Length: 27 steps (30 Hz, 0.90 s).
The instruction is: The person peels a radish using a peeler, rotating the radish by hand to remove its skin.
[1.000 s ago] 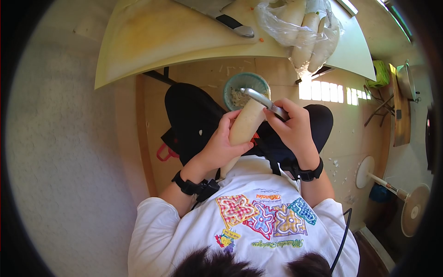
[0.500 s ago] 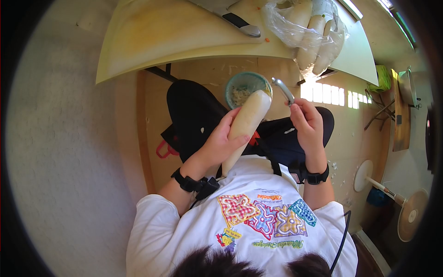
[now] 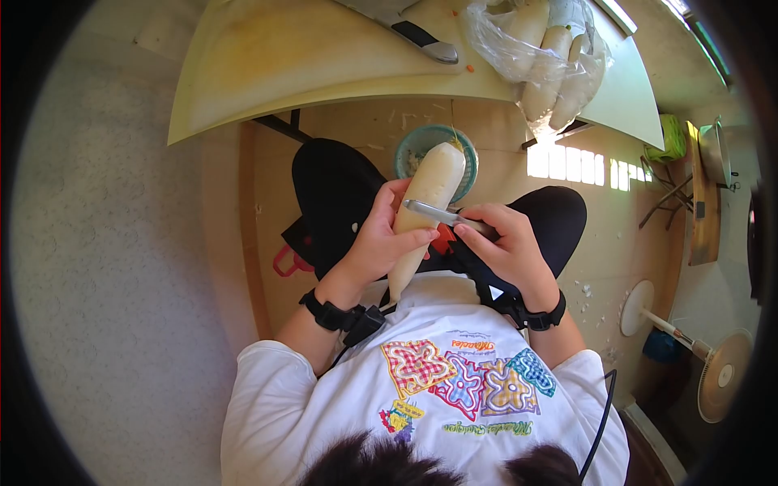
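Observation:
A long white radish [image 3: 438, 174] is held by my left hand [image 3: 387, 235], thumb across its front and fingers behind it. The radish slants over my lap, its stem end above a teal basket [image 3: 469, 174] that has pale peelings inside. My right hand [image 3: 506, 243] is closed round the handle of a metal peeler [image 3: 433, 212]. The peeler's head lies across the middle of the radish, just above my left thumb.
On the table [image 3: 324, 73] ahead lie a knife with a black handle [image 3: 417, 34] and a clear plastic bag of white radishes [image 3: 545, 81]. A fan [image 3: 724, 374] stands at the right, a folding stool [image 3: 671, 190] behind it. Peel scraps dot the floor.
My right hand has moved left and down, bringing the peeler onto the radish. The radish is a little more upright and has shifted slightly left.

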{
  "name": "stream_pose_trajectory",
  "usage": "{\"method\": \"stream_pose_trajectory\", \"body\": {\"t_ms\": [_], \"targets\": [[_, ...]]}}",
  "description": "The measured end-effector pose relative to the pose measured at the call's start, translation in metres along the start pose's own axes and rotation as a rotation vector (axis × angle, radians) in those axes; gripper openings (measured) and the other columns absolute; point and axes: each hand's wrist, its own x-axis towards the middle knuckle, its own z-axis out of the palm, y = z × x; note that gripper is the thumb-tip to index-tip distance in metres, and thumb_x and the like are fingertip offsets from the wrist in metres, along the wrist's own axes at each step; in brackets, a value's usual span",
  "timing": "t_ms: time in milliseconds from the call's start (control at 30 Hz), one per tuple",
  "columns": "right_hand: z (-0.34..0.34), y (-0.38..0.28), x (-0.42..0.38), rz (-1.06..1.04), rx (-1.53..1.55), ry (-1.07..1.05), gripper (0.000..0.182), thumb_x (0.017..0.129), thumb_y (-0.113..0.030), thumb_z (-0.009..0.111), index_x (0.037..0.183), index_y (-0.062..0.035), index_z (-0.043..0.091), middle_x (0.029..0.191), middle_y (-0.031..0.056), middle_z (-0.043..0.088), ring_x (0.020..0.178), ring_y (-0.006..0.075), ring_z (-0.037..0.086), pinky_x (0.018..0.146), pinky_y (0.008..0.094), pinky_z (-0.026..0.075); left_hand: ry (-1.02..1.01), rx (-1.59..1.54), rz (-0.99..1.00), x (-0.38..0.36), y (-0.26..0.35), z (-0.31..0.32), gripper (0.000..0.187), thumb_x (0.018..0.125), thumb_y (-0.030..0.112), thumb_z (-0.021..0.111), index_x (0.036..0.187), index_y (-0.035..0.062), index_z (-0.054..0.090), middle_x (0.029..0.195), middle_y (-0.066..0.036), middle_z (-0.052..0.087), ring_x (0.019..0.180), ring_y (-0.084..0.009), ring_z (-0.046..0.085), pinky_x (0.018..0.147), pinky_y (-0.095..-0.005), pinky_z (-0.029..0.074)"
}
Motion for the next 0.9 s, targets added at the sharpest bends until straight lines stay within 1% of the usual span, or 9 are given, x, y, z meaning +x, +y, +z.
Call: {"method": "stream_pose_trajectory", "body": {"t_ms": [67, 167, 367, 467, 900], "targets": [[0.0034, 0.0036, 0.0000, -0.063, -0.048, 0.023, 0.020, 0.085, -0.016, 0.073, 0.098, -0.0013, 0.069, 0.079, 0.0115, 0.066, 0.064, 0.0205, 0.062, 0.058, 0.0283, 0.048, 0.020, -0.018, -0.007, -0.0009, 0.0011, 0.0021, 0.064, 0.085, 0.000, 0.065, 0.137, 0.0085, 0.028, 0.118, -0.013, 0.054, 0.093, -0.0201, 0.064, 0.068, -0.0344, 0.059], [0.0089, 0.0062, -0.0010, -0.082, -0.090, 0.072, 0.020, 0.084, -0.019, 0.074, 0.098, -0.0039, 0.070, 0.076, 0.0104, 0.065, 0.061, 0.0206, 0.062, 0.055, 0.0286, 0.047, 0.052, 0.012, -0.003, -0.0019, 0.0018, 0.0052, 0.064, 0.085, 0.001, 0.066, 0.136, 0.0085, 0.028, 0.116, -0.012, 0.054, 0.092, -0.0194, 0.064, 0.067, -0.0339, 0.059], [0.0113, 0.0043, -0.0010, -0.127, -0.196, 0.120, 0.020, 0.082, -0.020, 0.075, 0.096, -0.0067, 0.071, 0.070, 0.0086, 0.062, 0.055, 0.0215, 0.060, 0.051, 0.0291, 0.046, 0.046, 0.016, 0.004, -0.0030, 0.0006, 0.0040, 0.064, 0.085, 0.002, 0.067, 0.135, 0.0084, 0.028, 0.114, -0.012, 0.054, 0.090, -0.0187, 0.063, 0.064, -0.0330, 0.059], [0.0115, 0.0046, 0.0002, -0.144, -0.218, 0.151, 0.020, 0.082, -0.020, 0.076, 0.095, -0.0064, 0.071, 0.070, 0.0088, 0.062, 0.055, 0.0216, 0.060, 0.051, 0.0291, 0.046, 0.032, 0.023, 0.007, -0.0030, 0.0028, 0.0039, 0.064, 0.085, 0.002, 0.067, 0.135, 0.0082, 0.028, 0.114, -0.012, 0.054, 0.089, -0.0185, 0.063, 0.064, -0.0327, 0.059], [0.0094, 0.0078, 0.0047, -0.163, -0.253, 0.156, 0.019, 0.081, -0.022, 0.076, 0.092, -0.0061, 0.071, 0.068, 0.0090, 0.061, 0.054, 0.0223, 0.060, 0.050, 0.0302, 0.047, 0.013, 0.002, 0.004, -0.0030, 0.0025, 0.0020, 0.064, 0.086, 0.004, 0.068, 0.135, 0.0076, 0.027, 0.114, -0.012, 0.054, 0.088, -0.0186, 0.063, 0.064, -0.0327, 0.059]]}}
